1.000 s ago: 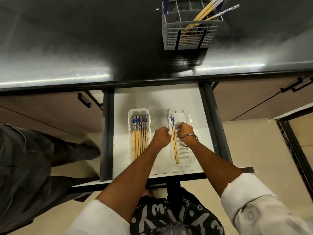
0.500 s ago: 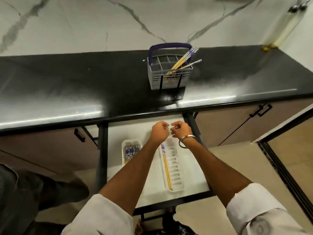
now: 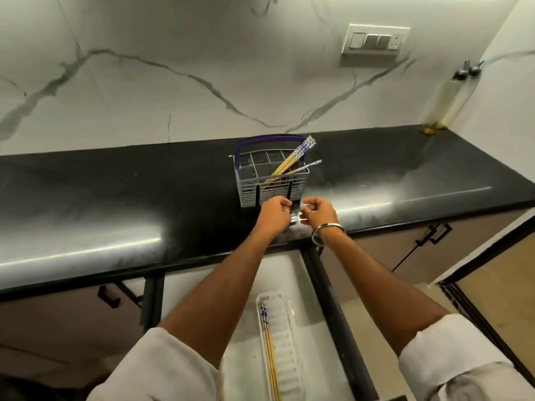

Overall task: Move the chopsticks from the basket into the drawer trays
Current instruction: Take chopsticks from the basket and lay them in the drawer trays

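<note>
Hovering before basket (image 3: 270, 180) | left hand (image 3: 273, 214), right hand (image 3: 318, 214): grip curled, holding nothing | chopsticks (image 3: 292, 163) inside basket

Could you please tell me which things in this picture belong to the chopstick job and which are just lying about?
Part of the job:
- basket on the counter
- chopsticks leaning in it
- tray in the open drawer, a few chopsticks already in it
- left hand and right hand, both empty

Just lying about:
- switch panel on the wall
- cupboard handles
- bracelet
</note>
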